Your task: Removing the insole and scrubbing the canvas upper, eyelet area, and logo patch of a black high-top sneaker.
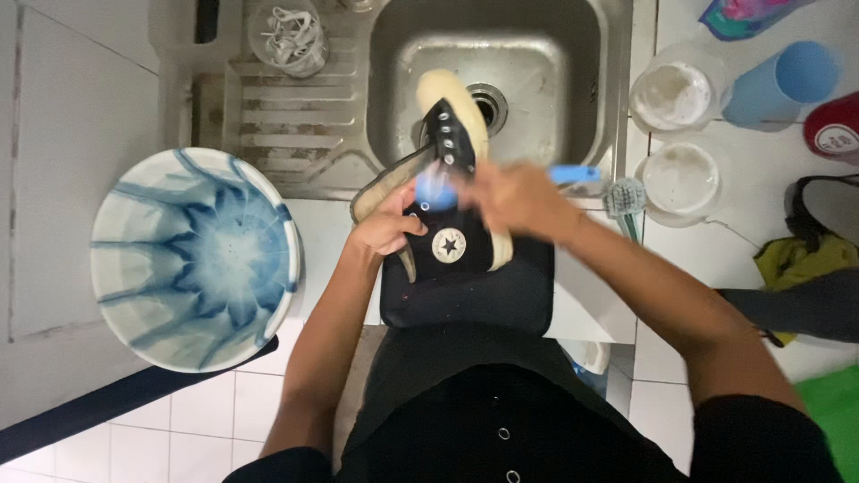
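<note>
Over the steel sink (573,54), a black high-top shoe (452,179) points toe-away, its length running from the person toward the drain. Left hand (386,228) clasps its ankle; right hand (519,199), nearer the laces, grips a blurred blue brush (437,190).

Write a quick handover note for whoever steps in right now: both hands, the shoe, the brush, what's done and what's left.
Left hand: grips the black high-top shoe at its ankle, toe tilted over the steel sink.
Right hand: shut on a blue brush, blurred, against the shoe's side.
Nearby: a second brush on the counter, blue-patterned basin at left.
Done: cannot tell how clean the shoe is.
Left: likely more scrubbing, then rinsing.
</note>
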